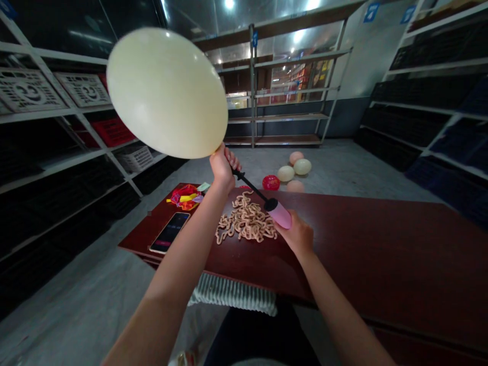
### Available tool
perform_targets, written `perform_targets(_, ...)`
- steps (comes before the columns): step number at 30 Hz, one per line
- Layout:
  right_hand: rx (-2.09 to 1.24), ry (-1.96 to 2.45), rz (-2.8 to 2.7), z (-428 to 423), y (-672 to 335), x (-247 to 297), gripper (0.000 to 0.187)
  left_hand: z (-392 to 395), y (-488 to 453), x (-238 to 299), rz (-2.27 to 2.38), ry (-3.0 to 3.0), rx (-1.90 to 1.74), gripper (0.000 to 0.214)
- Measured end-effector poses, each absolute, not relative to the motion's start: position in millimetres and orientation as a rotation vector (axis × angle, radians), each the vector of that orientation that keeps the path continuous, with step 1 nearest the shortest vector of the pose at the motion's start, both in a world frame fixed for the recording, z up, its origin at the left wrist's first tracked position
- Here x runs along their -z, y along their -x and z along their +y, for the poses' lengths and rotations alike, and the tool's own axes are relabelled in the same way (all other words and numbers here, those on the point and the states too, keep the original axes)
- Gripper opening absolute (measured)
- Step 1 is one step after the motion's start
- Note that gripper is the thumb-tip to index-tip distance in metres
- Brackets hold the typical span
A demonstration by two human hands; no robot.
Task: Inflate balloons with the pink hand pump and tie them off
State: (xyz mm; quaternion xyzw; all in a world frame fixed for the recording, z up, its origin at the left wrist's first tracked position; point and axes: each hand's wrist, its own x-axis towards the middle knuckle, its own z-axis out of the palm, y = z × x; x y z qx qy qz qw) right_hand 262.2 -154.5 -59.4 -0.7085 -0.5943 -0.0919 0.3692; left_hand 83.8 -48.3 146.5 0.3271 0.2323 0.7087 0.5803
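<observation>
A large pale yellow balloon (168,94) is inflated at the upper left. My left hand (224,166) is closed round its neck, where the black end of a hand balloon pump meets it. The pump's black rod (253,186) shows between my hands, leading into the pink barrel (281,215). My right hand (299,235) is wrapped round that barrel. Beneath the pump lies a heap of uninflated beige balloons (247,221), long and curly, on the dark red table (362,239). The balloon's mouth is hidden by my left fingers.
A phone (170,232) and a pile of colourful limp balloons (186,197) lie on the table's left. Beyond the far edge, a red balloon (271,182) and several pale ones (302,166) rest on the floor. Shelves with crates (28,89) line the left; a metal rack (287,117) stands behind.
</observation>
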Motion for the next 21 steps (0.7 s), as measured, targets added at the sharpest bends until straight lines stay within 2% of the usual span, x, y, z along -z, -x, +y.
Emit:
perform_targets(6, 0.112, 1.851, -1.361, -153.3, -269.5, 55.6, 0.040, -47.7, -152.1, -143.6, 0.536, -0.857, -1.483, 0.046)
perform_targets(12, 0.019, 1.890, -1.231, -152.7, -269.8, 52.4, 0.045, -54.7, -206.9, -96.3, 0.609, -0.997, -1.401, 0.049)
perform_targets(17, 0.059, 1.884, -1.177, -150.5, -273.4, 56.8, 0.043, -54.2, -221.1, -75.5, 0.641, -0.930, -1.363, 0.047)
perform_targets(21, 0.164, 1.862, -1.273, -151.7, -274.8, 59.4, 0.036, -52.3, -209.1, -73.2, 0.607, -0.652, -1.328, 0.041)
